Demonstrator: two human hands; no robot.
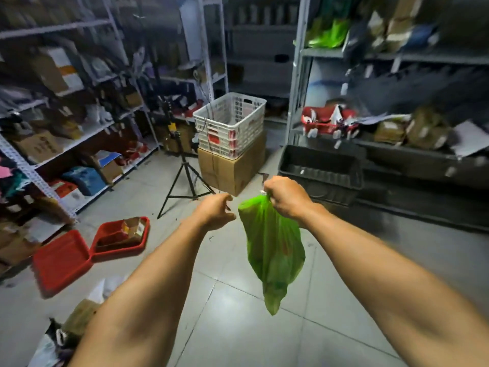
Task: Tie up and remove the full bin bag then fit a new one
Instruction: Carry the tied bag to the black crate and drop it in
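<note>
Storeroom; green bag below right fingers

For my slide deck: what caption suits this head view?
Right hand holds a translucent green plastic bag by its gathered top, left hand alongside.

The green bag is a thin, half-transparent plastic one. It hangs in the air above the grey tiled floor, and it is gathered at the top into a narrow neck, where the right hand grips it. Below the neck the bag widens, then it narrows again to a point at the bottom — some dark and reddish shapes show through the plastic.
</note>
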